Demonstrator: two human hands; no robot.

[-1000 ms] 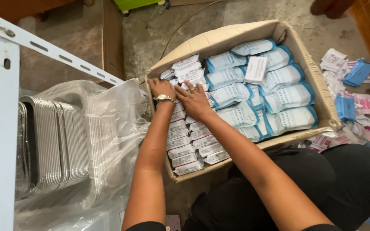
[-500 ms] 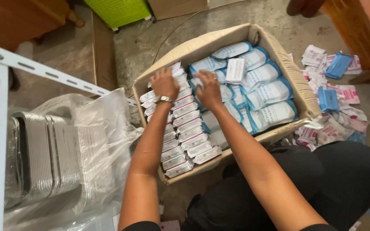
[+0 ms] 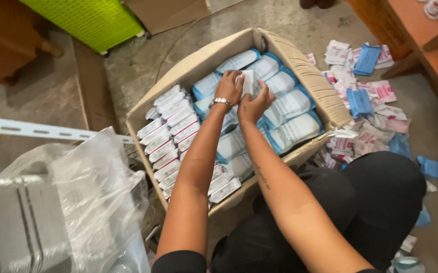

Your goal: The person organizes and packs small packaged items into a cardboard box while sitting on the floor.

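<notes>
We held a small white packet [image 3: 248, 81] between both hands above the cardboard box [image 3: 300, 65]: our left hand [image 3: 229, 87] pinched its left edge in a closed grip, our right hand [image 3: 254, 103] pinched its right edge, over blue-and-white pouches [image 3: 292, 106].

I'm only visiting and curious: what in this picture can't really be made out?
- White packet: in the head view both hands, left hand and right hand, cover most of it.
- Box bottom: hidden under packs.
- Print on the blue-edged packs: too small.
- Grey stack in the plastic bag: blurred by the film, cut off by the left edge.
- Green basket: cut off by the top edge.
</notes>
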